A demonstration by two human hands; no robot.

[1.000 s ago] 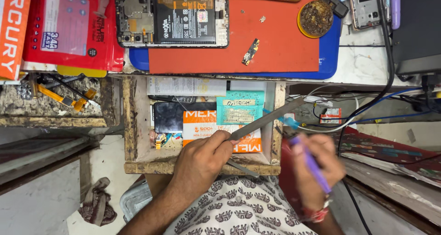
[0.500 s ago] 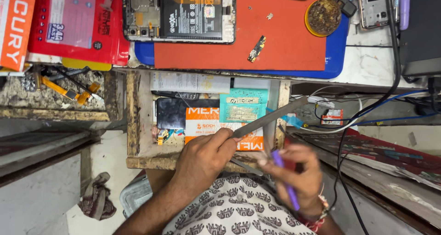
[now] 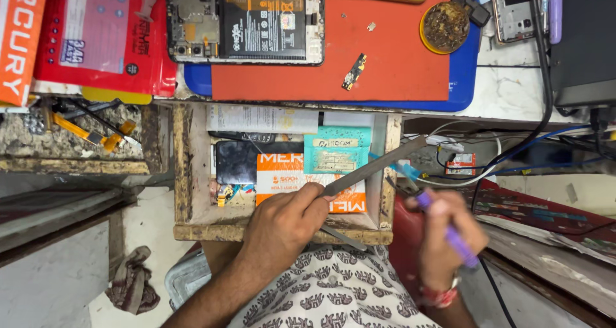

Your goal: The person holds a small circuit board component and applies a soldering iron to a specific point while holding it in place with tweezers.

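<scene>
Head camera, looking down: a person seated at a phone-repair bench works over an open wooden drawer [image 3: 183,174]. The left hand [image 3: 282,222], just in front of the drawer's near edge, is closed around the grey metal tweezers [image 3: 372,167], fingers pinched about the lower part of the tool; its long tip slants up and to the right across the drawer's right wall. The right hand [image 3: 443,238], to the right of the drawer, is wrapped around a purple-handled tool [image 3: 449,235], whose tip points up and left toward the tweezers' shaft; whether the two tools touch cannot be told through the blur.

Inside the drawer lie an orange packet [image 3: 279,174], a teal card [image 3: 337,149] and a dark phone screen [image 3: 235,161]. Beyond the drawer, on the orange mat [image 3: 391,58], rest an opened phone [image 3: 247,25] with its battery bared and a small loose circuit part [image 3: 354,71].

The likely hazard: the tweezers are held low on the shaft, leaving a long free end, so a nudge from the purple tool could swing the tip or let anything pinched drop into the cluttered drawer. The trailing cables [image 3: 487,167] right of the drawer could also snag the right wrist.
</scene>
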